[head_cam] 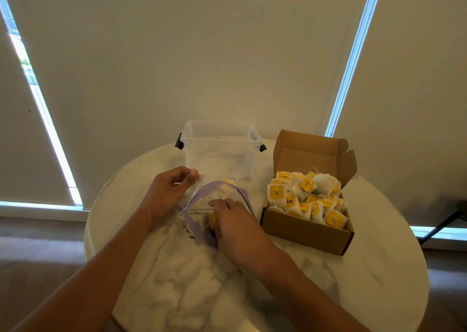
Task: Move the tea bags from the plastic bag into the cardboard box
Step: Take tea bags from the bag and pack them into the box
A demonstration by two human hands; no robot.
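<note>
A clear plastic bag [214,197] with a purple zip rim lies open in the middle of the round table. My left hand [168,192] pinches the bag's upper edge and holds the mouth open. My right hand [235,226] reaches into the mouth, its fingers curled around a tea bag with a yellow tag [214,216]. Another pale tea bag [228,183] shows at the bag's far end. To the right stands the open cardboard box [305,230], lid flap up, filled with several white tea bags with yellow tags [307,197].
A clear plastic tub [221,147] with dark side latches stands behind the bag at the table's far edge. The marble table top [192,286] stretches toward me. Pale roller blinds hang behind, and a dark stand leg [444,224] is at the far right.
</note>
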